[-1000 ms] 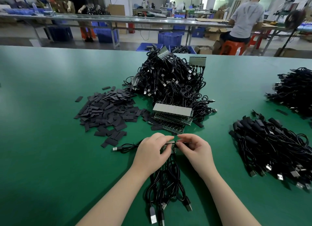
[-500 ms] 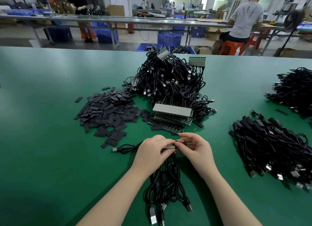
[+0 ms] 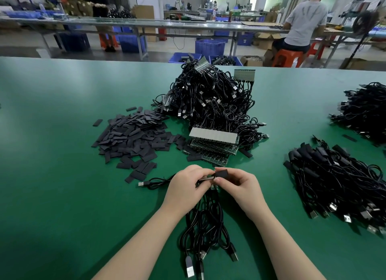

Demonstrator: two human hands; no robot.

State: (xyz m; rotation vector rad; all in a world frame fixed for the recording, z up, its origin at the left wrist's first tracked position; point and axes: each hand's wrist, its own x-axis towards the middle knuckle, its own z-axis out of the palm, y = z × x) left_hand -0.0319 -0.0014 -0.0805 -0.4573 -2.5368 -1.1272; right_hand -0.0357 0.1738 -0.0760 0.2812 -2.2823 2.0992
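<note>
My left hand [image 3: 186, 187] grips a small circuit board strip [image 3: 205, 179] whose black USB cables [image 3: 205, 227] trail down toward me over the green table [image 3: 52, 196]. My right hand [image 3: 240, 185] pinches a short black sleeve piece [image 3: 221, 173] at the strip's right end. Both hands meet just in front of a stack of green circuit boards [image 3: 213, 146]. One cable end with a USB plug [image 3: 143, 183] sticks out left of my left hand.
A heap of flat black sleeve pieces [image 3: 133, 137] lies to the left. A big pile of black USB cables [image 3: 208, 99] rises behind the boards. Two more cable piles sit at the right [image 3: 338, 179] and far right [image 3: 363, 110]. A person on a red stool [image 3: 300, 28] works beyond.
My right hand now pinches a black sleeve piece at the end of the strip; before, both hands were closed over the strip with no sleeve showing.
</note>
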